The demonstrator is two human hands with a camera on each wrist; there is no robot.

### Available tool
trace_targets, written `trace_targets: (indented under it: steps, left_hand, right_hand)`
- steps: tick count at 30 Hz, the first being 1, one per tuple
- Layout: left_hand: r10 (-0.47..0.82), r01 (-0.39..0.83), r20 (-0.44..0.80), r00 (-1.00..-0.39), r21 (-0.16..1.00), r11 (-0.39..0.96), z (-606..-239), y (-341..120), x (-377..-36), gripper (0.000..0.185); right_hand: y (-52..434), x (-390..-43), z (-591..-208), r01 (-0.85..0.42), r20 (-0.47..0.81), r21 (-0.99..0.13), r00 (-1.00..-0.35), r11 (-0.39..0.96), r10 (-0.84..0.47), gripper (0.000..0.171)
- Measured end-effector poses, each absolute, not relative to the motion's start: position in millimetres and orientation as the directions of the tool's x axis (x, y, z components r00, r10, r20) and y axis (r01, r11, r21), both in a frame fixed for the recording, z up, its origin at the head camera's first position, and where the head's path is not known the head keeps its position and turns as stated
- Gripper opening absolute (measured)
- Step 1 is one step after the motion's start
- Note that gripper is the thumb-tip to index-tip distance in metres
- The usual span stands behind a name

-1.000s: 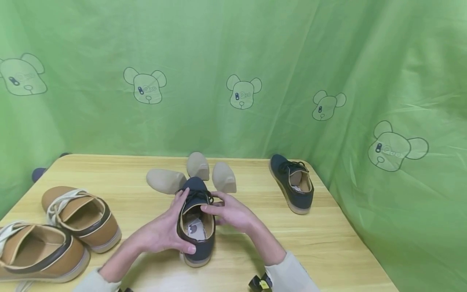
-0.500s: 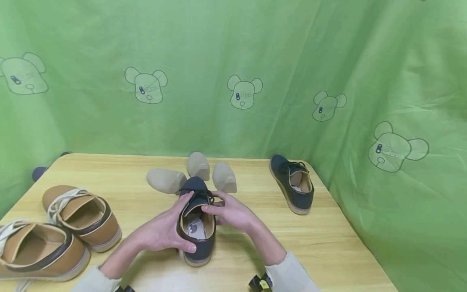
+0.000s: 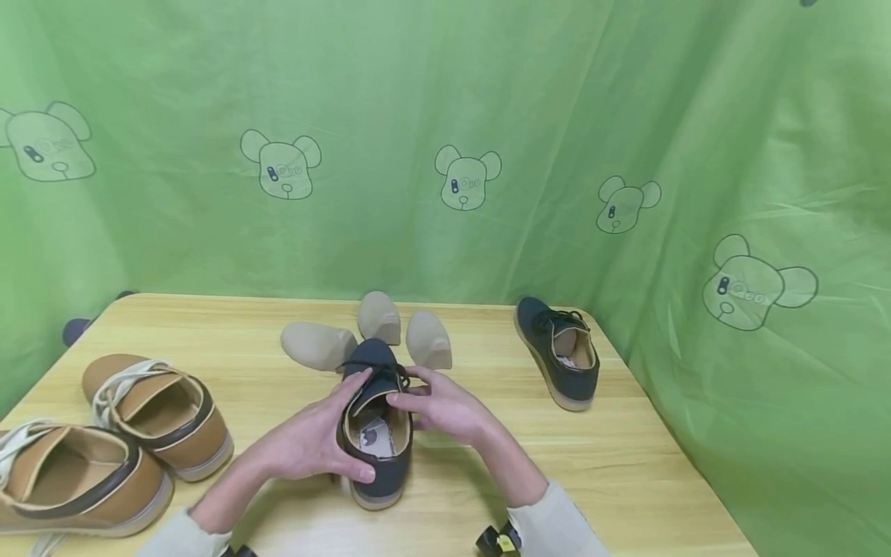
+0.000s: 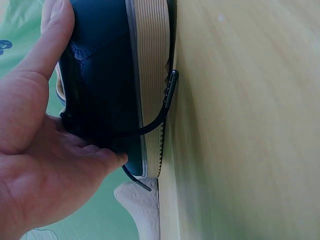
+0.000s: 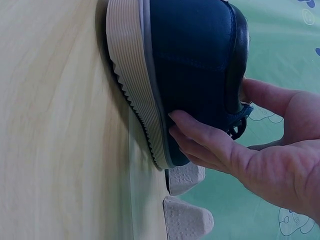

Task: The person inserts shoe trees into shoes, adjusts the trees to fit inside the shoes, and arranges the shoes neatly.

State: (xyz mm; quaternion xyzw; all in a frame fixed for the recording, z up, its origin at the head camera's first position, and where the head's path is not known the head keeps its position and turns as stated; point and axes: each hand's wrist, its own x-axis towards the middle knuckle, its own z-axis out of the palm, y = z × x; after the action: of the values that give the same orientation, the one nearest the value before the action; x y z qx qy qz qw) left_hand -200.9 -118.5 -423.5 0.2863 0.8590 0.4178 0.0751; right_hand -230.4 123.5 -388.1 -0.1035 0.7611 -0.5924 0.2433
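Observation:
A navy lace-up shoe [image 3: 391, 473] stands on the table in the head view, toe pointing away from me, with a pale ribbed sole and black laces. My left hand [image 3: 313, 437] grips its left side, thumb at the heel and fingers by the laces. A loose lace end [image 4: 162, 112] hangs down that side in the left wrist view. My right hand [image 3: 442, 406] pinches the right side: the thumb is at the collar edge, the fingers [image 5: 200, 131] lie along the outer upper in the right wrist view. Inside the shoe shows a white insole patch [image 3: 376, 439].
Beyond the toe lie three grey moulded shoe inserts [image 3: 316, 346]. The matching navy shoe [image 3: 574, 379] stands at the table's back right. Two tan shoes [image 3: 198, 445] with white laces stand at the left. A green curtain [image 3: 376, 232] hangs behind the wooden table [image 3: 585, 480].
My left fingers have shifted slightly inward over the lacing. The shoe and my right hand have stayed nearly in place.

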Motion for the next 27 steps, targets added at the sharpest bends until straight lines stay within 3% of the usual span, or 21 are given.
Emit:
trace_targets:
  steps: [21, 27]
  left_hand:
    - [0.564, 0.416, 0.096, -0.820, 0.777, 0.473, -423.7, -119.2, -200.3, 0.136]
    - [0.563, 0.406, 0.089, -0.821, 0.784, 0.469, -422.8, -119.1, -200.4, 0.136]
  right_hand:
    - [131.4, -232.3, -382.5, 0.065, -0.232, -0.940, -0.843, 0.335, -0.486, 0.075]
    - [136.3, -236.2, -371.9, 0.035, -0.214, -0.926, -0.869, 0.376, -0.447, 0.079]
